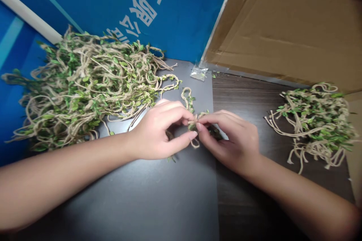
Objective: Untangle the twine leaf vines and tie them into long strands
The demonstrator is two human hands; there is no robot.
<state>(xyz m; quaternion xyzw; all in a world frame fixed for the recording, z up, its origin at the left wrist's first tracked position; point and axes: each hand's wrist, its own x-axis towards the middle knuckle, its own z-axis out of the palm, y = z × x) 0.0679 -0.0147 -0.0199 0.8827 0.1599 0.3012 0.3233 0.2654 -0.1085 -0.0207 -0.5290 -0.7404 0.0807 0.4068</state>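
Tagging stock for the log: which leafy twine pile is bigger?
The left pile, in front of the blue panel; it spreads far wider than the right pile, by the cardboard.

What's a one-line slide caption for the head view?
Left hand and right hand pinch leafy twine between a larger twine pile and a smaller twine pile.

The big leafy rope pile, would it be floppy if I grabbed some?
The big leafy rope pile would probably flop, since its cords curl and loop. Pulling one might drag others, because they look tangled together.
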